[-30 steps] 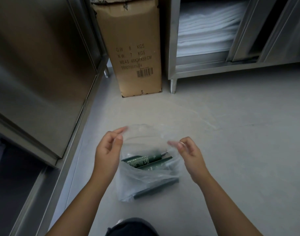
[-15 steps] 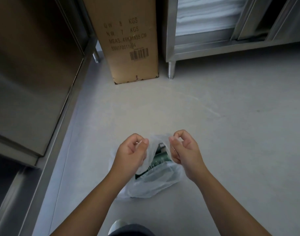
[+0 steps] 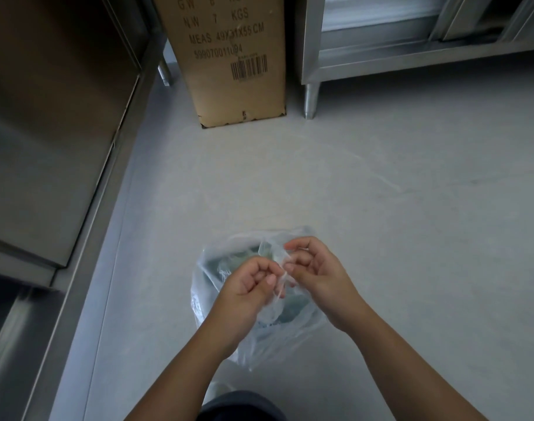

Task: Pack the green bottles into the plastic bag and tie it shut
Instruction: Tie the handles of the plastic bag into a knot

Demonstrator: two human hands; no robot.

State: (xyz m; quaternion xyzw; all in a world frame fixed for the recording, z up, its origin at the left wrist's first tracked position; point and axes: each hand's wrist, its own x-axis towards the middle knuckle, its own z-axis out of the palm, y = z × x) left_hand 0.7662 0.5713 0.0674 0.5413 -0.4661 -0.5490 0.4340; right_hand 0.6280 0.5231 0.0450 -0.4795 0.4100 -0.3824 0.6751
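Observation:
A thin clear plastic bag lies on the grey floor low in the middle of the head view. Dark green bottles show dimly through its film, mostly hidden behind my hands. My left hand and my right hand are close together above the bag. Each pinches a gathered strip of the bag's top edge, and the strips cross between my fingertips.
A tall brown cardboard box stands on the floor ahead. A steel cabinet on short legs is at the back right. A steel cabinet door and its frame run along the left. My dark knee shows at the bottom.
My hands came together from holding the bag's mouth wide apart. The bag's top is now bunched into strips between my fingers, and the bottles are more covered. The view tilted down.

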